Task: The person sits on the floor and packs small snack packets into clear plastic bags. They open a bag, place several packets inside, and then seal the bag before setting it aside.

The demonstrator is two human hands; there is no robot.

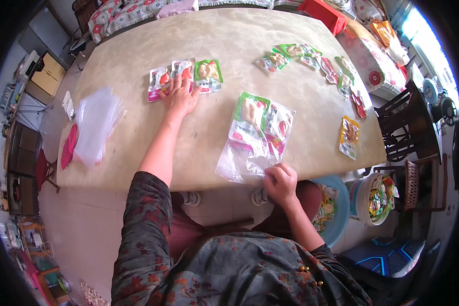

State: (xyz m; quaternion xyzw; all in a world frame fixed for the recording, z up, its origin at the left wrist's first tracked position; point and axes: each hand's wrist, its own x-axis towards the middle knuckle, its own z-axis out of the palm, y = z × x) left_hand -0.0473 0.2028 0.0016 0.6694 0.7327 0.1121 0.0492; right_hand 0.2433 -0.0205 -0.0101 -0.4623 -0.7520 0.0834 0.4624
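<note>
My left hand (180, 97) lies palm down with fingers spread over two food pouches with red and magenta print, a left one (158, 82) and a middle one (183, 68). Beside its thumb is a green-edged pouch (209, 74). Nearer me, a clear plastic bag (239, 164) lies flat, its mouth end towards me. Inside it show a green-edged pouch (248, 116) and a magenta-printed pouch (279, 128). The fingers of my right hand (282, 181) are curled at the bag's near right corner and pinch it; the fingertips are partly hidden.
A stack of clear bags (97, 126) lies on the table's left side, by a pink cloth-like item (69, 147). Several pouches (273, 61) curve along the right, with a yellow pouch (349, 135) nearer. A blue basin (340, 214) and white bucket (361, 201) hold more pouches below.
</note>
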